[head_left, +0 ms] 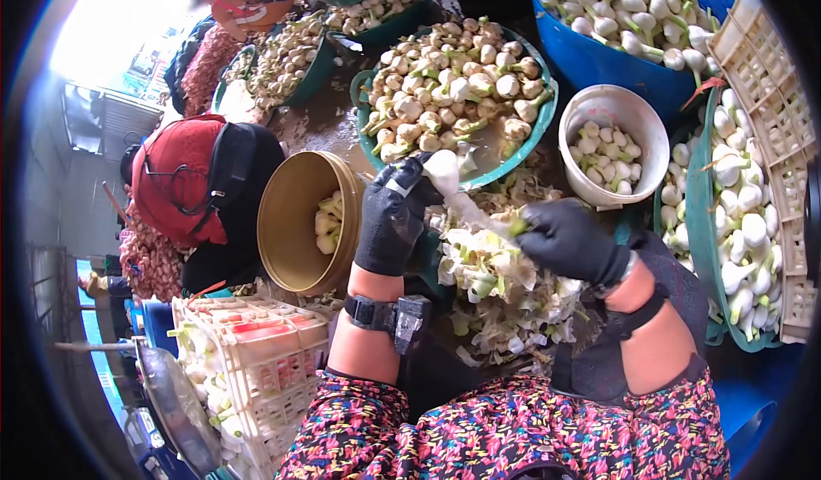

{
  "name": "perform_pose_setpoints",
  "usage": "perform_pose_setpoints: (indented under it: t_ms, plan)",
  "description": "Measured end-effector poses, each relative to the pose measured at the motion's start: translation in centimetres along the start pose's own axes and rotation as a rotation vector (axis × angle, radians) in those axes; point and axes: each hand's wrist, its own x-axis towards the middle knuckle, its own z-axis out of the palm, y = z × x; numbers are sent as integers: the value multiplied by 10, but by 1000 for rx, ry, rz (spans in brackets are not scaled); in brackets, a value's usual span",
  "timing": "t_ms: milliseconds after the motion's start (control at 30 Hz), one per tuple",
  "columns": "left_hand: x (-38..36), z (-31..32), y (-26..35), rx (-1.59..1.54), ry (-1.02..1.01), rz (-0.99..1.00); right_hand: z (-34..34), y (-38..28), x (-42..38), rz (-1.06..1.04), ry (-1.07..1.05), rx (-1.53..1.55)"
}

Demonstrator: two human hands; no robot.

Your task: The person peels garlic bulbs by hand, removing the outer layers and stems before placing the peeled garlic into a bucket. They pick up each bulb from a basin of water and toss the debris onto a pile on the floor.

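Observation:
My left hand [395, 215], in a black glove, is closed around a white garlic bulb [442, 170] at the near rim of a green basin. A pale strip of garlic skin [479, 216], blurred by motion, stretches from beside the bulb toward my right hand [571, 239]. That hand is black-gloved too, its fingers closed on the strip's greenish end. Beneath both hands lies a heap of loose garlic peelings [505, 287]. Unpeeled, brownish garlic bulbs [453, 78] fill the green basin [552, 108] just beyond.
A tan bucket [278, 223] and a white bucket [658, 159] each hold white bulbs. At right stand a blue tub [560, 39], a green basin [701, 198] of garlic and a plastic crate [761, 78]. Another crate [274, 334] is at left. Other people [184, 168] work nearby.

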Motion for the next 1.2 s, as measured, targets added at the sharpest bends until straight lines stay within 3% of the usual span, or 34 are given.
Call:
perform_pose_setpoints:
  t_ms: [67, 100, 167, 200, 267, 333, 400, 433, 467, 533, 600, 633, 667, 700, 733, 767, 800, 867, 900, 967, 1000, 1033, 1100, 1200]
  plan:
    - [5, -30, -5, 518, 109, 240, -11, 7, 1, 68, 105, -13]
    - [5, -49, -13, 366, 226, 237, -15, 4, 2, 65, 108, -14]
    - [4, -82, 9, -417, 486, -217, -25, 0, -2, 206, 122, -36]
    - [2, -103, -11, -433, 549, -316, -19, 8, -4, 190, 93, -51]
    - [-9, -147, -88, 273, 486, -290, 1, 32, -13, -2, -53, -313]
    - [2, -123, -73, 263, 415, -299, 7, 14, -16, 100, -345, -344]
    - [24, -75, -51, 329, 119, -381, 11, 3, -9, 241, -513, -422]
    - [28, -45, -61, 175, -10, -398, 9, -1, -7, 247, -517, -426]
    - [36, -22, -74, 208, -229, -152, 7, -5, -6, 201, -446, -385]
    - [42, 36, -130, 358, -518, -105, 4, -6, -6, 154, -377, -351]
    - [55, 75, -123, 580, -630, -397, 6, -2, -8, 102, -124, -338]
    - [52, 97, -151, 526, -611, -378, 7, 5, -11, 76, -98, -419]
    - [52, 117, -186, 483, -580, -356, 11, 18, -17, -88, -23, -570]
    - [55, 131, -192, 636, -633, -443, 9, 22, -16, -116, -21, -566]
    - [46, 145, -197, 863, -557, -407, 2, 13, -11, -127, 22, -538]
    - [51, 148, -197, 822, -681, -508, -3, 6, -10, -149, 32, -570]
    - [62, 141, -195, 612, -833, -648, -7, 0, -7, 13, -30, -442]
    - [65, 137, -202, 415, -811, -682, -10, 8, -6, -30, -58, -403]
    - [65, 135, -200, 464, -797, -571, -9, 10, -5, -1, -44, -400]
    - [67, 119, -176, 371, -672, -619, -11, 4, 3, 65, -41, -312]
    - [60, 133, -208, 298, -610, -582, -13, -6, 8, 142, -57, -239]
    - [56, 130, -198, 264, -468, -564, -12, -9, 11, 129, -38, -261]
    - [57, 112, -171, 104, -427, -486, -6, 2, 12, 23, 32, -293]
    - [56, 94, -121, -44, -506, -264, 5, 3, 15, 306, 87, -106]
